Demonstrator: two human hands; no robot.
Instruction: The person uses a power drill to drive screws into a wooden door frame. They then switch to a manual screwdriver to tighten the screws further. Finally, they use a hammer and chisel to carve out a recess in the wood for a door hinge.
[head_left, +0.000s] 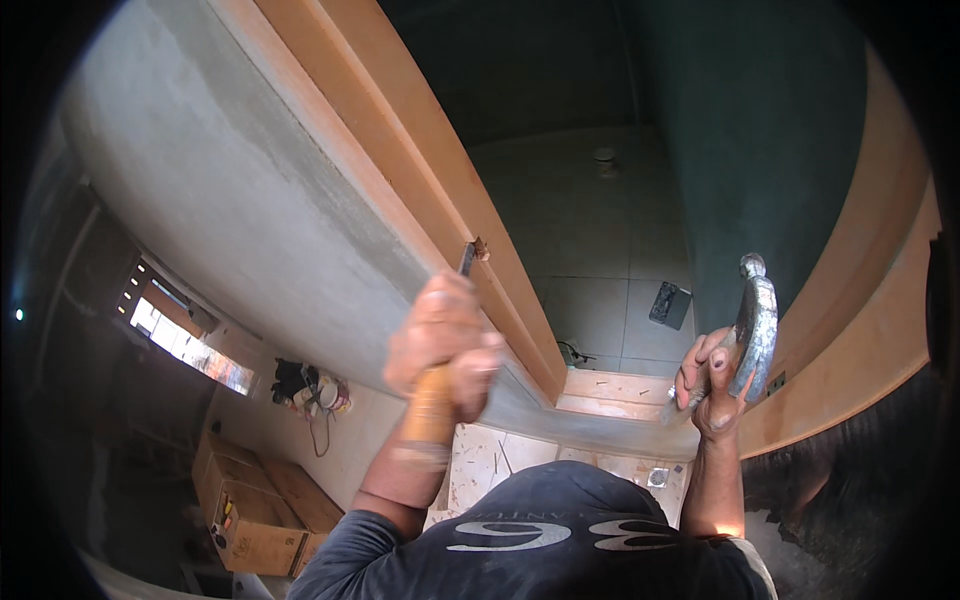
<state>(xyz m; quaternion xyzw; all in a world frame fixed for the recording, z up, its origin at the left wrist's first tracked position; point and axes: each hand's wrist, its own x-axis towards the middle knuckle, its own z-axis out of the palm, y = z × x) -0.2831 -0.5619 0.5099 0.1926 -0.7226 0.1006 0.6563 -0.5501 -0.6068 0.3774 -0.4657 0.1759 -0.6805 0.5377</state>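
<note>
At frame centre, a wooden-handled chisel [440, 385] is gripped by the tightly curled left hand [445, 340], its blade set in a notch in the door frame [400, 130]. At right, a hammer [755, 325] is clasped by the closed fingers of the right hand [712, 385].

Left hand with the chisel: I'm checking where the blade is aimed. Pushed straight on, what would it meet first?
Probably the wooden door frame: the left hand holds the chisel with its tip at a small notch there. Depth is hard to judge.

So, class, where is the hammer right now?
In the head view, the hammer is at the right, raised in the right hand, beside the wooden door frame.
</note>
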